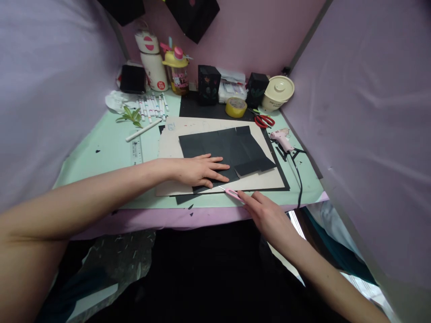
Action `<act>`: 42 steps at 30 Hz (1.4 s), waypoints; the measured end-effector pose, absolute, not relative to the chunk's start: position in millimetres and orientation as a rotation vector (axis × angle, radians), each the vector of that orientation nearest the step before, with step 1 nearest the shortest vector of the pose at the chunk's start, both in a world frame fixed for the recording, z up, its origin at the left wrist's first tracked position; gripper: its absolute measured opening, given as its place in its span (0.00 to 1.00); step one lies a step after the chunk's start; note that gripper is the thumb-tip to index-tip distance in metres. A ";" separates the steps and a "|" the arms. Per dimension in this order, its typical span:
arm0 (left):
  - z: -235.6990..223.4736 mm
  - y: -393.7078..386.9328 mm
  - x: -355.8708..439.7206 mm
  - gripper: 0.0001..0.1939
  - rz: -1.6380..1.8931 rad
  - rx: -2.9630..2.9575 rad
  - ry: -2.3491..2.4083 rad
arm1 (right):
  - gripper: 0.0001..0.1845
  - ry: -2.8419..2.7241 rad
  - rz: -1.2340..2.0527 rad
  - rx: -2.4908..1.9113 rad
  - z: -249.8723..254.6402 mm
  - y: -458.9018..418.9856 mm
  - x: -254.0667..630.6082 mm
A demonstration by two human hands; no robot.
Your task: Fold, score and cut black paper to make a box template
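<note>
A sheet of black cardboard with cut edges and a folded flap at its right lies on a beige board. Flat on the black cardboard, near its lower left, my left hand rests with its fingers spread. My right hand grips a pink craft knife. Its thin blade points left and meets the lower edge of the black cardboard, close to my left fingertips. Whether the blade touches the cardboard I cannot tell.
Red-handled scissors, yellow tape and a pink glue gun with its cord lie right. Markers, a ruler and a green sprig are left. Bottles, black boxes and a lidded bowl line the back.
</note>
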State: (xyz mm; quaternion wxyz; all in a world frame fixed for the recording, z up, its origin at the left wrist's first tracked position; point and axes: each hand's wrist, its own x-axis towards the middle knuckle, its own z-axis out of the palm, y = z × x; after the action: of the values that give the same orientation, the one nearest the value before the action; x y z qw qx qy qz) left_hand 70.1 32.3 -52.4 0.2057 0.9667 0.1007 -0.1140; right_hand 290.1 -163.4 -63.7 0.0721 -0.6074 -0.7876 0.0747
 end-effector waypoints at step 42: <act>-60.7 32.4 62.3 0.29 -0.115 2.580 0.295 | 0.14 -2.269 -0.105 -1.573 -97.1 -123.4 296.3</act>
State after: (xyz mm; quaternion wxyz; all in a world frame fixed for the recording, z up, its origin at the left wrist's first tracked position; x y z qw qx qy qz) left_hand 62.3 32.4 -60.7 0.2679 0.9562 0.1095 -0.0427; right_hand 296.3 -123.4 -97.1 0.1882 -0.5590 -0.8067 -0.0374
